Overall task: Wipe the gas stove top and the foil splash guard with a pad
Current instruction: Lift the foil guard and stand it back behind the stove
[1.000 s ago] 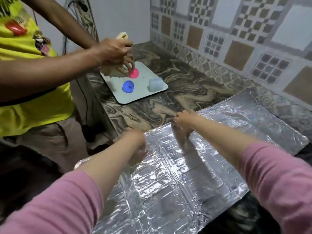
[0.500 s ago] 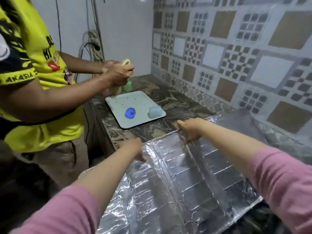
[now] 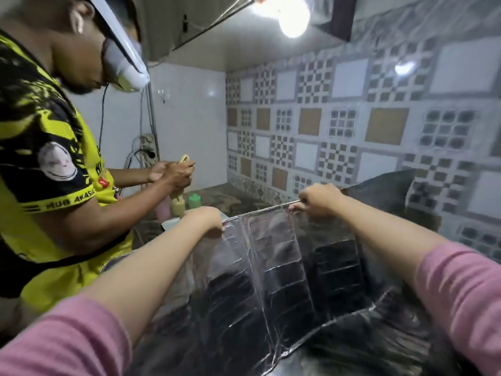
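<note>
**A:** Where is the guard, and what are the hands doing with it?

**B:** The crinkled silver foil splash guard (image 3: 273, 267) stands nearly upright, its top edge pinched at two spots. The left hand (image 3: 208, 221) has its fingers curled closed over that edge near the left corner; the right hand (image 3: 320, 200) is closed on the same edge further right, fingers wrapped over the thin rim. Below both sets of fingers the sheet hangs down in creased panels, and a further fold runs on behind the right knuckles toward the patterned tile wall (image 3: 352, 126).

**A:** How should the lift go?

**B:** I'd judge the guard is being raised into place. Keep both pinches level so the creases act as hinges and don't buckle, and hold lightly, since foil this thin will likely tear or dent. No pad is in either hand, so wiping has not begun.

**A:** Any containers?

**B:** Beyond the left fingertips a second person in a yellow and black shirt (image 3: 54, 169) handles small squeeze bottles: a cream-yellow one (image 3: 177, 206), a pink one (image 3: 162, 210) beside it, and a green-capped one (image 3: 194, 200) just right. What they hold I can't make out; they are small and partly hidden.
</note>
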